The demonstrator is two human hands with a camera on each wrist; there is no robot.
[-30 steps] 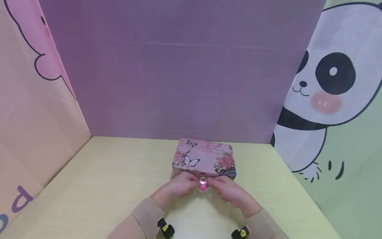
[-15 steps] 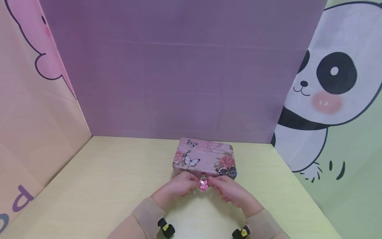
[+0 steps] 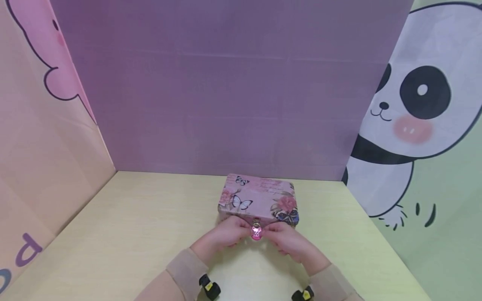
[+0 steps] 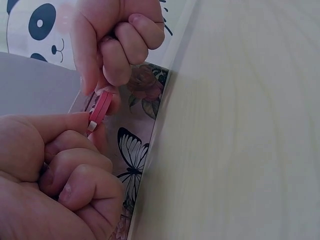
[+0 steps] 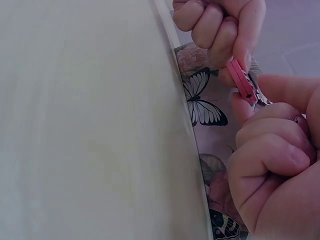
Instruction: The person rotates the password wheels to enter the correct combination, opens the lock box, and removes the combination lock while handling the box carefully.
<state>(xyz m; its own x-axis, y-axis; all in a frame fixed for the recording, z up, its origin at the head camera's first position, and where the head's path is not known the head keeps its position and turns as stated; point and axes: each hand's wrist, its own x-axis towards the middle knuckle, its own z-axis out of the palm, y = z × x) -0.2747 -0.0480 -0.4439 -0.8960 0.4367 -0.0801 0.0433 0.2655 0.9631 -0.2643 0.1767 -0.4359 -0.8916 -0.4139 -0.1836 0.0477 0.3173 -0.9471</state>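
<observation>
Showing the pink lock midway between two hands, the head view is presenting the relation on which any move of the piece appears to be turning: the lock is lying to the right of the left hand and to the left of the right hand, neither hand being clearly nearer. The lock is hanging at the middle of the near side of the flowered box, just below a small metal fitting, its long axis running from the box toward the person; the box is resting on the table. In the left wrist view, the lock is appearing edge-on, its visible edge slanting from the right hand above to the left hand below; the left hand is pinching its near end between thumb and finger, the other fingers curling into the palm. In the right wrist view, the same edge is sloping the opposite way, from the left hand above toward the right hand below; the right hand is likewise pinching its own side, thumb and finger lying on opposite faces. Fingertips are partly hiding the fitting there, so its exact state is remaining unclear.
</observation>
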